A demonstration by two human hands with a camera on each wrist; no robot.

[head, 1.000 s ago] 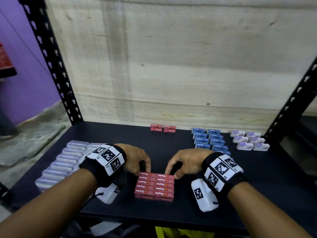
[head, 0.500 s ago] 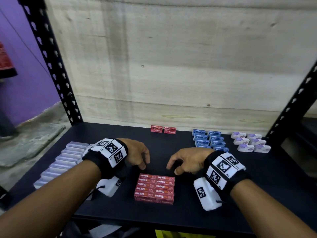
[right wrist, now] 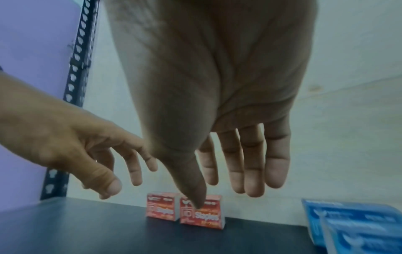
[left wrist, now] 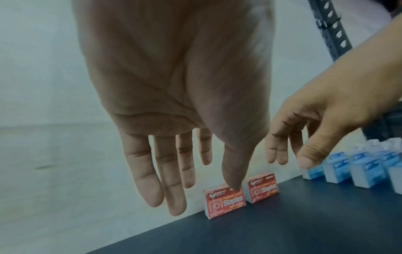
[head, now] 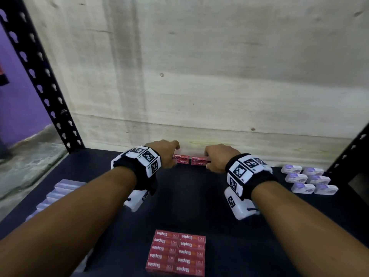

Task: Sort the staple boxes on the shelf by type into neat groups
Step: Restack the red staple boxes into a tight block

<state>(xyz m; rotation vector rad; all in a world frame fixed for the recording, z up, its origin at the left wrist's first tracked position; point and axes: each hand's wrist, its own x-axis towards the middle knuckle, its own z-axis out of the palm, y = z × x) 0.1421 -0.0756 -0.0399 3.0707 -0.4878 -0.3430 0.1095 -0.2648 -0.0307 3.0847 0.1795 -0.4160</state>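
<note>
The left hand [left wrist: 174,96] hangs with fingers [left wrist: 150,189] spread and slack, grasping nothing, its thumb tip just over the left red staple box [left wrist: 225,200]; just beside it stands the right red staple box [right wrist: 202,214], under the thumb of the right hand [right wrist: 217,86], likewise loose and empty; both boxes look light, stiff and small; best pinched across the short ends.

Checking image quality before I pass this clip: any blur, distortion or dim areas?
Head view: wide-angle bending of the rack post, front red staple boxes readable. Both wrist views: bluish cast, soft blur on the left hand, right hand and blue boxes.
</note>
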